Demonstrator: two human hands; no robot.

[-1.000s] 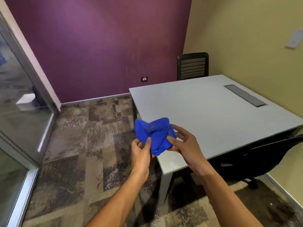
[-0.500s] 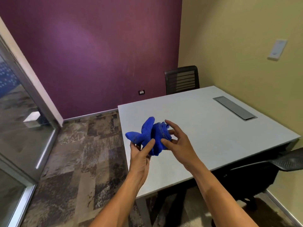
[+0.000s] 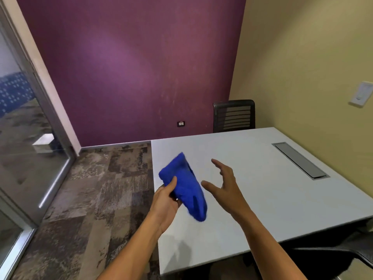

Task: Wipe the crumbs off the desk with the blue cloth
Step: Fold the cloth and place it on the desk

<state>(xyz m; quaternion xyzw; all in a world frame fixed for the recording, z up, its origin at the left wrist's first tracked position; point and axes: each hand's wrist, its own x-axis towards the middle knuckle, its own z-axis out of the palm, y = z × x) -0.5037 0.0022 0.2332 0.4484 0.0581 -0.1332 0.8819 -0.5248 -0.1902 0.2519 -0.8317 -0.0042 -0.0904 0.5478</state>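
Note:
The blue cloth (image 3: pixel 184 184) is bunched and hangs above the left edge of the pale grey desk (image 3: pixel 262 195). My left hand (image 3: pixel 167 201) grips its near side from below. My right hand (image 3: pixel 224 184) hovers just to the cloth's right with fingers spread, apart from the cloth and holding nothing. I cannot make out any crumbs on the desk top.
A grey cable hatch (image 3: pixel 300 160) is set into the desk near the yellow wall. A black chair (image 3: pixel 234 116) stands behind the desk's far edge, and another black chair (image 3: pixel 343 257) sits at the near right. A glass partition (image 3: pixel 26 150) runs along the left, with patterned carpet between.
My right hand has let go of the cloth and opened beside it. The left hand now holds the cloth alone, and the view has moved closer over the desk.

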